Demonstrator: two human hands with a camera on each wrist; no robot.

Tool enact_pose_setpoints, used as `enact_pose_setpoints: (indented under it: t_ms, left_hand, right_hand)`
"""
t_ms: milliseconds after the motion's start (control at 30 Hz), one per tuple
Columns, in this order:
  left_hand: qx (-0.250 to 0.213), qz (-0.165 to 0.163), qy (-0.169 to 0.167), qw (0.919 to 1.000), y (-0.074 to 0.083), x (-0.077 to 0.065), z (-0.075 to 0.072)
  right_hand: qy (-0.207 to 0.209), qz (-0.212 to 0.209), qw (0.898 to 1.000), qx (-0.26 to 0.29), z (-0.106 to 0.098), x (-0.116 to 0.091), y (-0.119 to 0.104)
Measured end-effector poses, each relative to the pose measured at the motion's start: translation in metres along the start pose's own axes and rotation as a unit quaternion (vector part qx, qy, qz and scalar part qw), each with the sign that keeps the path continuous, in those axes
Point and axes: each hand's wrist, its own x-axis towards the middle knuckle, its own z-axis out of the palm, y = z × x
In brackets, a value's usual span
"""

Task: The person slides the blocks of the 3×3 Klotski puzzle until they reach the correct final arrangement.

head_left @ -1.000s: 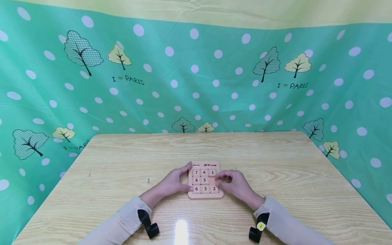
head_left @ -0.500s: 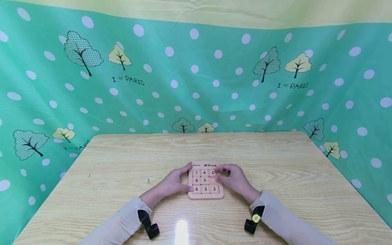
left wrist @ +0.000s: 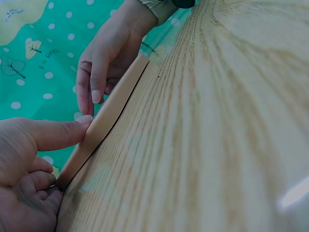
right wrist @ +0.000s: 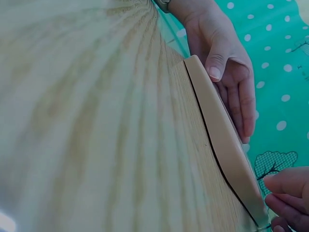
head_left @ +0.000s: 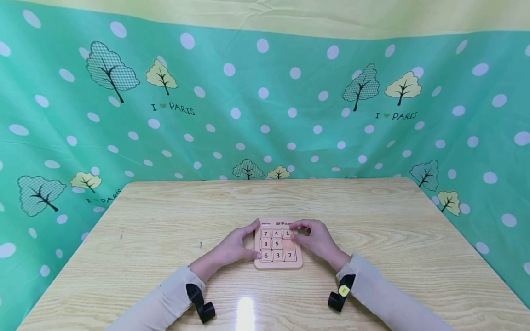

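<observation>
A pale pink sliding number puzzle (head_left: 278,265) lies flat near the middle of the table. Its top row reads 7, 4, 1, the middle row 8, 5 and a bare slot at the right, the bottom row 6, 3, 2. My left hand (head_left: 232,244) holds the puzzle's left side, thumb by the 6 and forefinger at the upper left corner. My right hand (head_left: 316,238) pinches the 1 tile (head_left: 287,233) at its right side with thumb and forefinger; the fingertips partly cover it. Both wrist views show the puzzle's side edge (left wrist: 104,118) (right wrist: 222,140).
The light wood-grain table (head_left: 165,207) spreads around the puzzle. Behind it hangs a green dotted curtain (head_left: 265,115) with printed trees. A bright light reflection shows on the front of the table. Black camera straps (head_left: 200,303) circle both wrists.
My right hand has shifted from beside the bare slot up to the 1 tile, settling there over the last half second. The left hand and the puzzle stay in place.
</observation>
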Motion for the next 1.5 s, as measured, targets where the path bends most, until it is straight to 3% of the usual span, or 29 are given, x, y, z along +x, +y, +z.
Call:
enact_pose_setpoints:
  t_ms: [833, 1500]
  left_hand:
    - [0.003, -0.002, 0.002, 1.0000, -0.001, 0.001, 0.000]
    - [-0.001, 0.005, 0.002, 1.0000, 0.001, 0.001, 0.000]
  right_hand:
    - [-0.007, -0.029, 1.000, -0.002, 0.003, -0.002, 0.005]
    - [-0.018, -0.025, 0.999, -0.011, 0.001, -0.019, 0.003]
